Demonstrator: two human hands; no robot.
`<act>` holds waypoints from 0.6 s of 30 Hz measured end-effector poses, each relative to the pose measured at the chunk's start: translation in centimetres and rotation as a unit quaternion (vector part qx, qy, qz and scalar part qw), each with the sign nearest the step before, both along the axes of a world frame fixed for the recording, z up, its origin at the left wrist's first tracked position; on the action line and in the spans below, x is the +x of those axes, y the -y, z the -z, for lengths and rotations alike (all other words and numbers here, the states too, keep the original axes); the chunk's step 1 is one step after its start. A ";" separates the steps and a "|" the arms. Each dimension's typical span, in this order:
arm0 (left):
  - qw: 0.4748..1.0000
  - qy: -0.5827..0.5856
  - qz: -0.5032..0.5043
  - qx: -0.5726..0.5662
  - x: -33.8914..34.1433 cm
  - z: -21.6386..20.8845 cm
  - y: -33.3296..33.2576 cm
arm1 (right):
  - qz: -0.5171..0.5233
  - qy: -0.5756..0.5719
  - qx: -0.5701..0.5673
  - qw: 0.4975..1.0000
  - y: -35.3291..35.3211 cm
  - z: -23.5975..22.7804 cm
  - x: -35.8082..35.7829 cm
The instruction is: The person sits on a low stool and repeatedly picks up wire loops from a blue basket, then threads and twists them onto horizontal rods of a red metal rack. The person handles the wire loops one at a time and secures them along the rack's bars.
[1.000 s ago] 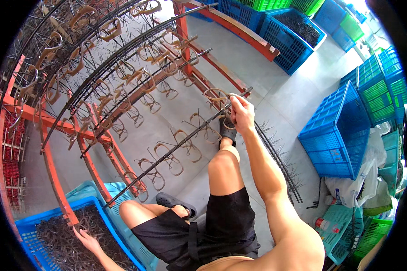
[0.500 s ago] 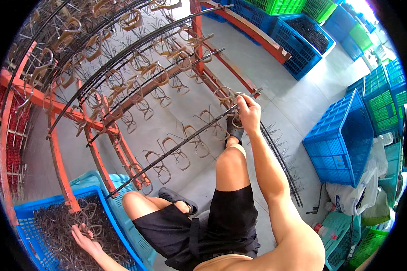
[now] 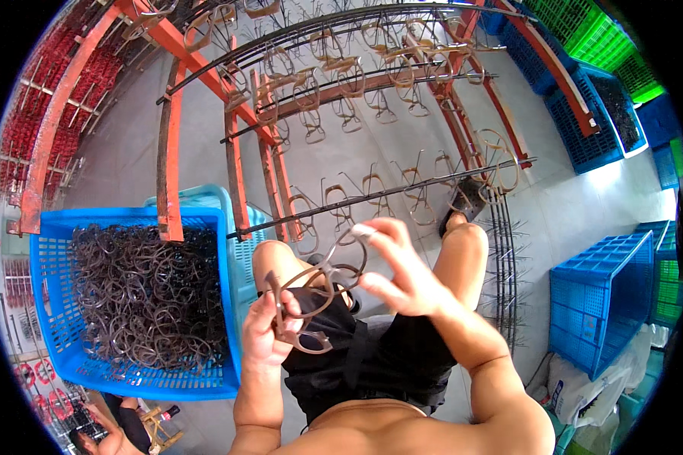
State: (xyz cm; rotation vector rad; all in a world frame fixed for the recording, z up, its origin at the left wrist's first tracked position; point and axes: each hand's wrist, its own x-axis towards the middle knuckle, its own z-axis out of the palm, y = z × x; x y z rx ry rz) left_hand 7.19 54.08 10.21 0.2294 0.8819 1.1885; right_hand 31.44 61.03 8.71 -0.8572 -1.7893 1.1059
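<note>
My left hand (image 3: 269, 326) is closed around a small bunch of brownish eyeglass frames (image 3: 316, 343), held above my lap. My right hand (image 3: 402, 273) is beside them with fingers spread. Its fingertips are at the rim of the uppermost frame, and whether they grip it I cannot tell. Beyond the hands, a black rod (image 3: 387, 191) carries a row of hanging eyeglass frames. To the left stands a blue crate (image 3: 133, 383) heaped with dark eyeglass frames (image 3: 152, 296).
An orange metal rack (image 3: 171, 152) holds further rods of hanging frames. More thin rods (image 3: 505, 265) stand right of my leg. Blue crates (image 3: 596, 303) and white bags (image 3: 584, 387) are at the right. Another person's arm (image 3: 110, 428) shows at lower left.
My left hand has come out of the crate with eyeglass frames in it. My right hand has let go of the rod end and moved to them. The view has turned left.
</note>
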 end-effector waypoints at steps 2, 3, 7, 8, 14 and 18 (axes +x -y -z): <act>0.998 0.045 0.037 0.030 0.9 0.9 -0.7 | 0.042 0.036 0.034 0.998 0.3 0.6 -0.8; 0.998 0.034 0.044 0.031 1.2 1.3 -1.1 | 0.061 0.102 0.074 0.990 0.0 0.3 -0.4; 0.992 0.110 0.060 0.020 2.8 1.9 -3.3 | -0.088 -0.019 -0.100 0.991 -1.5 0.9 4.0; 0.992 0.083 0.095 0.011 3.3 1.9 -3.7 | -0.081 -0.029 -0.102 0.991 -1.1 0.7 4.7; 0.996 -0.006 0.084 0.001 7.3 3.5 -5.1 | 0.193 -0.162 -0.098 0.963 -2.6 1.9 7.5; 0.994 -0.006 0.105 0.018 7.6 4.0 -5.1 | 0.499 -0.277 -0.118 0.812 -6.0 6.2 9.6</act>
